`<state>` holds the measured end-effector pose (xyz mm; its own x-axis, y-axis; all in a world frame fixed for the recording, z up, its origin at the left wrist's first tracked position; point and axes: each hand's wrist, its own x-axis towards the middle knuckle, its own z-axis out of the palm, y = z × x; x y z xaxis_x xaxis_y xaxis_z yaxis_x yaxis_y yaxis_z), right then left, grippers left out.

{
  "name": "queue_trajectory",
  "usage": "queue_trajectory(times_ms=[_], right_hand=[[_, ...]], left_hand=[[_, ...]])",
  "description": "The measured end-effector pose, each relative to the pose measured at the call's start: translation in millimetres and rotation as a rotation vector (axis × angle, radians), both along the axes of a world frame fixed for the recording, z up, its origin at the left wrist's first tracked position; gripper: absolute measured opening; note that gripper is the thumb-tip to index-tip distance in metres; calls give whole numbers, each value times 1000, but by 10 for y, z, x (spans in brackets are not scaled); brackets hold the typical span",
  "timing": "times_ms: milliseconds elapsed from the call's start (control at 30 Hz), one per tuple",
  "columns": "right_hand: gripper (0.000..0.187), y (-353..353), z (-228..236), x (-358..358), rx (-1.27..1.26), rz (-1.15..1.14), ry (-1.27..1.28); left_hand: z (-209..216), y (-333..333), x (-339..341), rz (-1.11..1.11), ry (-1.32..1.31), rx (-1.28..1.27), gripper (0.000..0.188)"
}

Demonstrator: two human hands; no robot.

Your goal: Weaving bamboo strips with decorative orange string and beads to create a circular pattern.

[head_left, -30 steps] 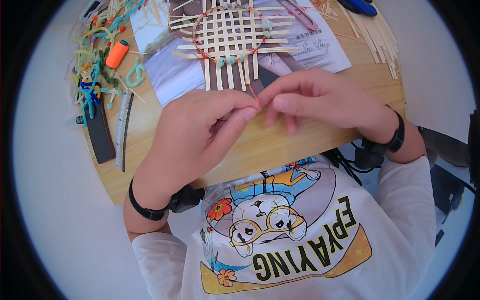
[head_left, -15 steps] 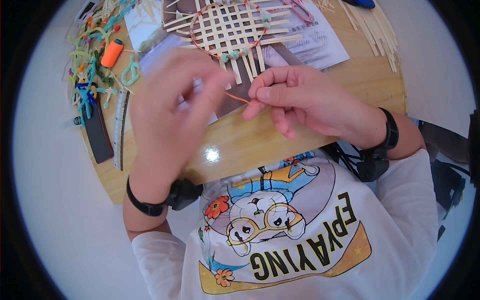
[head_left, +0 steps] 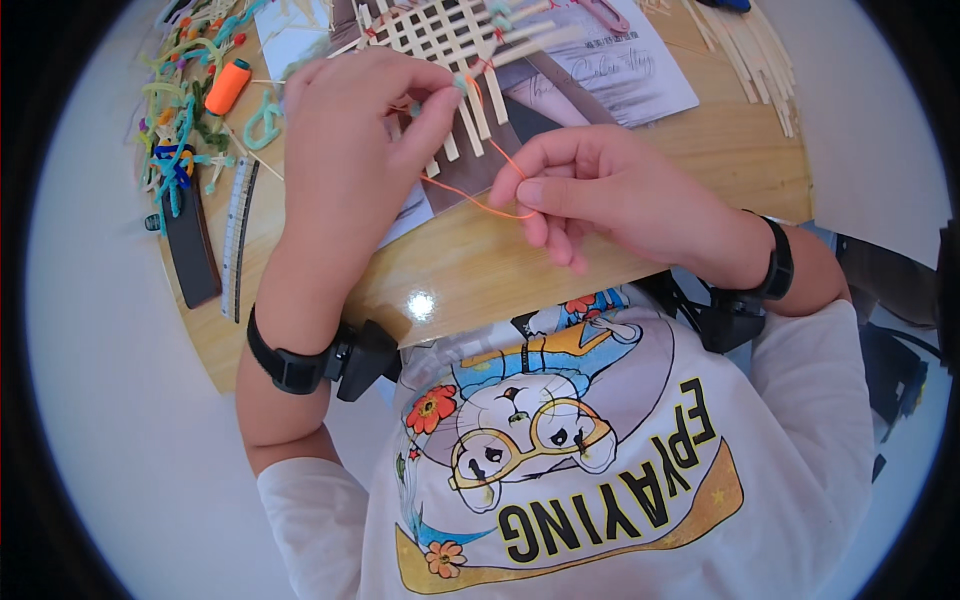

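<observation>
We are viewing a bright, evenly lit scene, and a small white glare is gleaming on the tabletop (head_left: 480, 285) near its front edge. We are seeing only soft shadows; the hands (head_left: 352, 135) are showing fairly sharp, the ruler (head_left: 238, 238) is bowing with the fisheye, and a dark, blue-fringed rim is ringing everything

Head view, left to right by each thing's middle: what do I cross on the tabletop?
Dark flat bar → ruler → left hand → woven lattice of pale strips → right hand → loose pale strips.
</observation>
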<state>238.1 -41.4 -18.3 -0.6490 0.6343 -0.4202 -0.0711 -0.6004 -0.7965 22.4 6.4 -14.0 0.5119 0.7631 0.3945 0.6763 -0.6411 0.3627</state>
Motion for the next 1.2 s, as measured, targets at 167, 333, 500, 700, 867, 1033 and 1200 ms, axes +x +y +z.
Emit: queue_trajectory(times_ms=[167, 333, 500, 700, 867, 1033, 1200], right_hand=[[19, -1, 54, 80, 80, -31, -100], [18, -105, 139, 35, 405, -70, -183], [21, -96, 216, 18, 1069, -2, -299], [21, 46, 398, 35, 987, -6, -194], [10, -44, 433, -34, 789, 178, -308], [7, -84, 271, -60, 970, 262, -315], [8, -22, 385, -44, 1048, 164, -289]], left_hand=[[52, -34, -43, 147, -270, -60, 10], [42, -9, -99, 147, -275, -50, 10], [54, -10, -101, 145, -192, 19, 10], [48, -6, -146, 138, -131, 84, 8], [55, 5, -145, 144, -226, 49, 9], [92, 14, -146, 166, -287, -39, 10], [80, 23, -160, 182, -274, -50, 11]])
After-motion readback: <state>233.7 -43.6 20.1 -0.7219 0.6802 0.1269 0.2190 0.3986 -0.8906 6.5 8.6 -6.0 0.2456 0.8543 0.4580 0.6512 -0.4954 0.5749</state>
